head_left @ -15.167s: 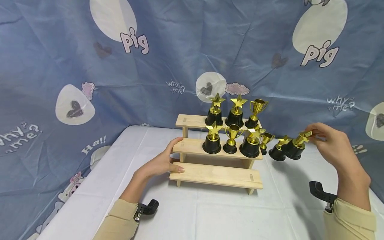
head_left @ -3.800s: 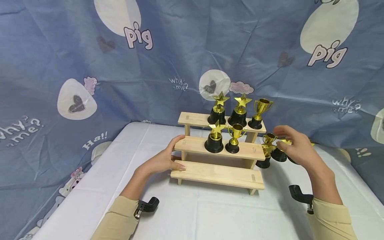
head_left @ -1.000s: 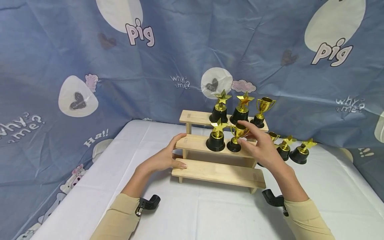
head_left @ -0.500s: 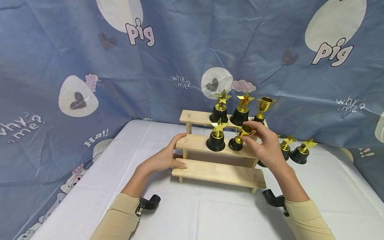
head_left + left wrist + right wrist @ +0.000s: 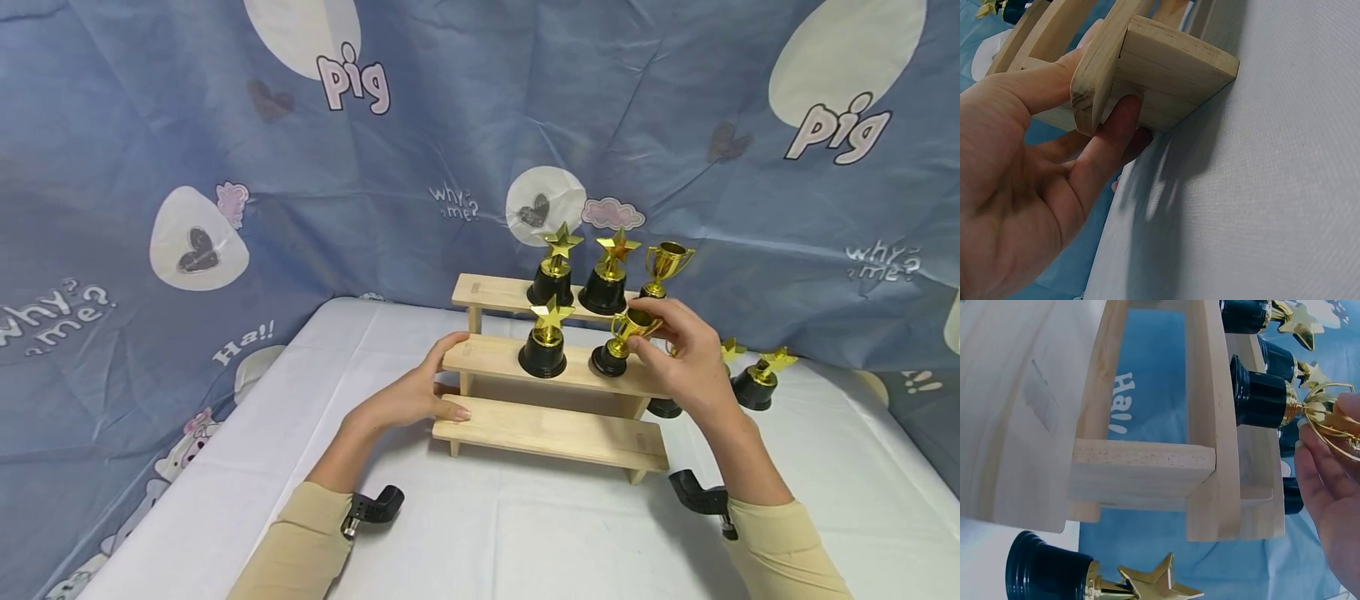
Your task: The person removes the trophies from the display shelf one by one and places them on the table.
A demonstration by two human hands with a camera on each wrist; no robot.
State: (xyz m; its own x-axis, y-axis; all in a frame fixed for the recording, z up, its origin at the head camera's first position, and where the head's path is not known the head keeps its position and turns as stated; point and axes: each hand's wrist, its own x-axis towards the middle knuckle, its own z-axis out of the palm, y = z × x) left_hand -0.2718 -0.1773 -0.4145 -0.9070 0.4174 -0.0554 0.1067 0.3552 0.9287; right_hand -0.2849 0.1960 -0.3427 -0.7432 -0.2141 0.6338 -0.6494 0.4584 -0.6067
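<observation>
My right hand point(image 5: 686, 358) pinches a small gold trophy cup point(image 5: 611, 360) by its bowl, over the right part of the middle step. The cup leans to the right; in the right wrist view its black base point(image 5: 1263, 399) shows close by the step's edge. My left hand point(image 5: 405, 400) grips the left end of a three-step wooden stand point(image 5: 547, 429), thumb on the bottom step and fingers round behind. A gold star trophy point(image 5: 543, 350) stands on the middle step, left of the cup. The bottom step bears nothing.
On the top step stand two star trophies point(image 5: 553, 282) and another cup point(image 5: 667, 262), partly hidden by my right hand. More trophies stand on the white tablecloth at the right, among them a star trophy point(image 5: 756, 385). A blue printed cloth point(image 5: 420, 125) hangs behind.
Earlier, a third trophy, a star, left the middle step's right end for the tablecloth. My right hand then took hold of the cup, tilted it and shifted it right. My left hand keeps its grip.
</observation>
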